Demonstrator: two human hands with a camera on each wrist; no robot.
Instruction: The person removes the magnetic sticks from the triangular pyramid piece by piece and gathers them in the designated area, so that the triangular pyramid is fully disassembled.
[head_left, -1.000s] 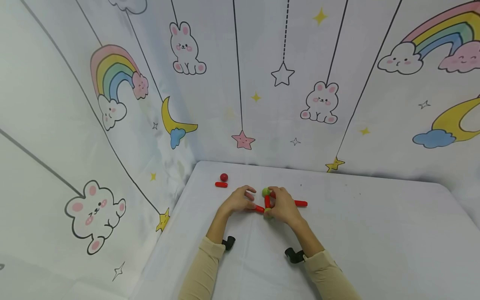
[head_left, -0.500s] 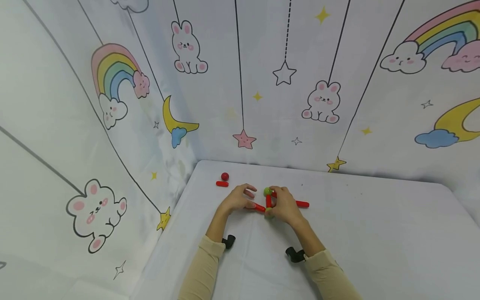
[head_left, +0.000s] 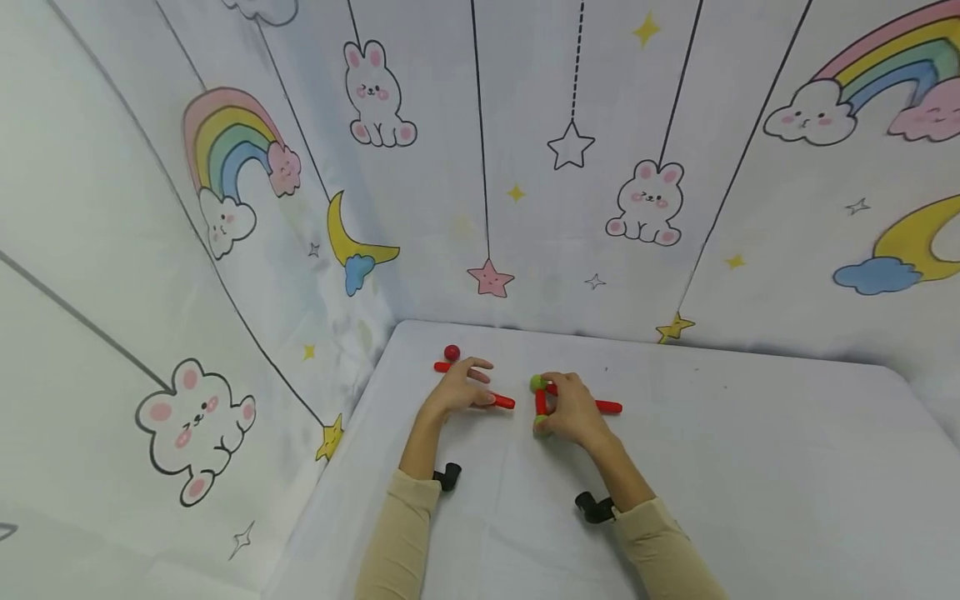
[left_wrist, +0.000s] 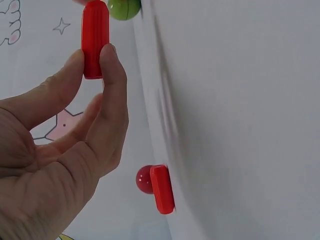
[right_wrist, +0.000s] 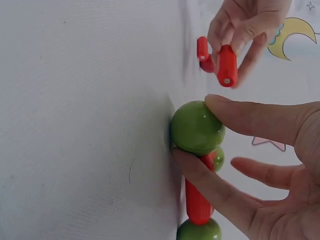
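Observation:
My left hand (head_left: 457, 390) pinches a short red rod (left_wrist: 95, 40) between thumb and finger, off to the left of the joined pieces. A small hole shows in the end of that red rod (right_wrist: 227, 67). My right hand (head_left: 573, 410) pinches a green ball (right_wrist: 197, 127) between thumb and index finger, its other fingers spread. From this ball, an upright-looking red rod (right_wrist: 197, 202) in the right wrist view runs toward another green ball (right_wrist: 200, 231). A further green ball (head_left: 537, 382) is at the far end of the joined pieces. My right fingers partly hide these pieces.
A red ball (head_left: 452, 353) and a loose red rod (head_left: 442, 367) lie near the back left of the white table (head_left: 750, 467). Another red rod (head_left: 608, 407) sticks out right of my right hand. A patterned cloth wall (head_left: 525, 225) rises behind the table.
My left hand has moved left and slightly back with its red rod, which now stands apart from the green ball it was close to. My right hand keeps its hold.

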